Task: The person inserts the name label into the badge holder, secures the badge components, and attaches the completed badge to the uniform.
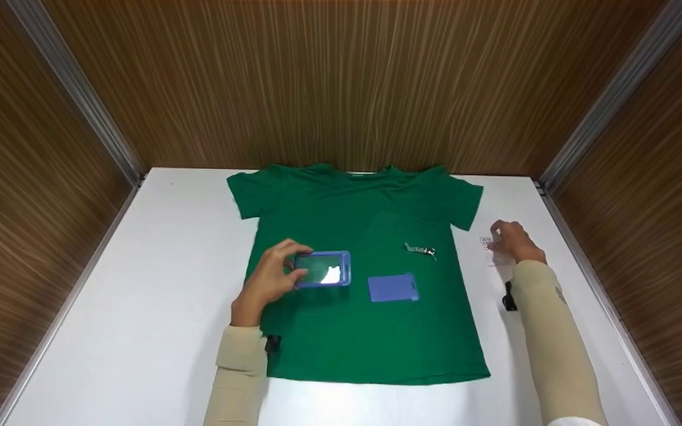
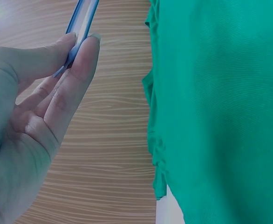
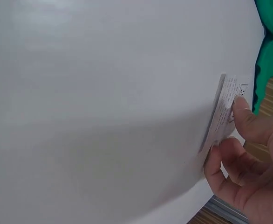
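My left hand (image 1: 273, 272) pinches a blue-purple card holder frame (image 1: 347, 269) with a clear window, thumb on one side and fingers on the other. It is held up above a green T-shirt (image 1: 364, 337) spread flat. Edge-on, the same holder frame (image 2: 83, 28) shows between thumb and fingertips in the left wrist view. To the right of the shirt, my right hand (image 1: 518, 242) grips a small white card with printed text (image 3: 222, 109) close over the table, fingers curled at its edge. A flat purple holder piece (image 1: 393, 288) and a metal clip (image 1: 421, 250) lie on the shirt.
A white table (image 1: 151, 284) carries the shirt. Wood-grain panels (image 1: 341, 83) enclose it at the back and both sides, with metal strips (image 1: 613, 83) at the corners.
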A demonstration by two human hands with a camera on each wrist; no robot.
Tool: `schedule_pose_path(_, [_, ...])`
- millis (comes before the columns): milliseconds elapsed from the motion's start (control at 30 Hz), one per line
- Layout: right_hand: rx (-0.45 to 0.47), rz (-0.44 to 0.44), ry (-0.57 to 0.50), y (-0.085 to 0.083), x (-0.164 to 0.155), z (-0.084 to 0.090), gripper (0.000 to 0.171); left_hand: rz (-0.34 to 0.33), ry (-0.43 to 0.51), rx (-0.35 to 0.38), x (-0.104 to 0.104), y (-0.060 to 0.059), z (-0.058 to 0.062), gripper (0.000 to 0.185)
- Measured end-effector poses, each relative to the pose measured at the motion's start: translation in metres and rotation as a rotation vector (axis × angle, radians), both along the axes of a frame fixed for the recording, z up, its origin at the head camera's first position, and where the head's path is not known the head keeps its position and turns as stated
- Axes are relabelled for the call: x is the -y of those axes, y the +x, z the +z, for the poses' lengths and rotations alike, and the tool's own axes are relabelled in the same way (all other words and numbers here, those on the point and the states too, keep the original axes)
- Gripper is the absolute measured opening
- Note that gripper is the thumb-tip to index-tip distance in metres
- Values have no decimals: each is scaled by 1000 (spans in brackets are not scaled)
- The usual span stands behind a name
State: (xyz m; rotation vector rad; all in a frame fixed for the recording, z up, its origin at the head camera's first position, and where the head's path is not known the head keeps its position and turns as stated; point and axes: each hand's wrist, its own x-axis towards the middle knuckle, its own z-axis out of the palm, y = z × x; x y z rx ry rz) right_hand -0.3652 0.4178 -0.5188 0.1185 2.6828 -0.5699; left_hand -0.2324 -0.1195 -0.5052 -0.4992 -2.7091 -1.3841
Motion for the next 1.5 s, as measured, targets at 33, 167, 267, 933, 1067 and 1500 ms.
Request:
schedule_pose_path(33, [8, -7, -7, 0, 1, 0, 54, 2, -2, 1, 0, 0, 0, 33])
schedule_pose_path(167, [14, -18, -26, -2, 2, 1, 50, 12, 2, -1, 1, 0, 1, 33])
schedule_pose_path(267, [9, -20, -27, -3, 1, 0, 46, 13, 10, -5, 1, 0, 1, 33])
schedule_pose_path(933, [-149, -134, -327, 28, -14, 14, 48, -26, 12, -20, -9, -5, -2, 34])
schedule_pose_path(1067, [-231, -165, -375, 39, -3, 19, 43, -22, 6, -15, -9, -4, -2, 34])
schedule_pose_path(1500, [-380, -105, -607, 62, 54, 34, 43, -17, 12, -8, -3, 1, -2, 35])
